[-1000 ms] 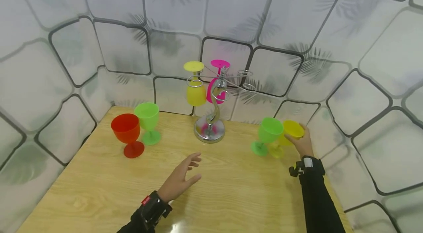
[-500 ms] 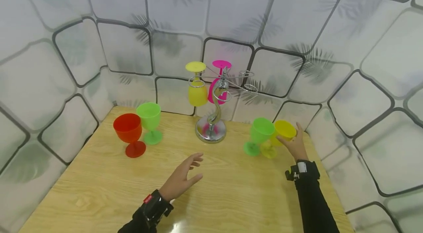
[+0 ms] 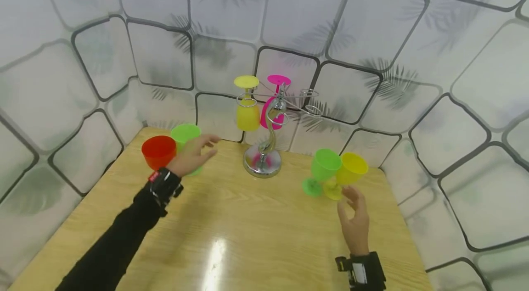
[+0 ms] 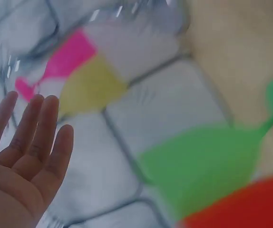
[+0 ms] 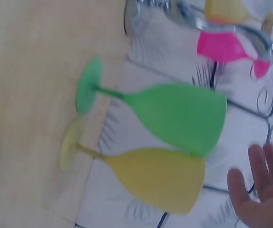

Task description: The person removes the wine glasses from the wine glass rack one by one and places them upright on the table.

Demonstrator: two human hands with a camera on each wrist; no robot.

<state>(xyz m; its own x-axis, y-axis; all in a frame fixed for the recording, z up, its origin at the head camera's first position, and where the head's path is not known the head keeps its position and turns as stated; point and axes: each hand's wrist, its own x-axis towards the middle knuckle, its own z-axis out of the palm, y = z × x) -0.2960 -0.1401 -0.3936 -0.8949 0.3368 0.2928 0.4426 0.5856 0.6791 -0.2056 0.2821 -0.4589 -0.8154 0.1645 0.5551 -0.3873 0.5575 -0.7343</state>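
Relaxed left hand [image 3: 191, 156] partly hides green goblet [image 3: 185, 133] beside red goblet [image 3: 159, 152] — relaxed right hand [image 3: 355, 221] near upright yellow goblet [image 3: 351, 169].

Rack [image 3: 271, 138] on table [image 3: 256, 217], near rear edge; wall [image 3: 297, 11] behind. Front hung goblet [image 3: 248, 118] inverted at rack's left; rear hung goblet [image 3: 264, 119] inverted at its back. Left of rack: near-left goblet [image 3: 159, 151] upright, far-left goblet [image 3: 185, 133] upright behind and right of it. Right of rack — inner-right goblet [image 3: 325, 165], outer-right goblet [image 3: 351, 169] just beside it, both upright. Left hand [image 3: 191, 155] before far-left goblet; right hand [image 3: 356, 223] before outer-right goblet.
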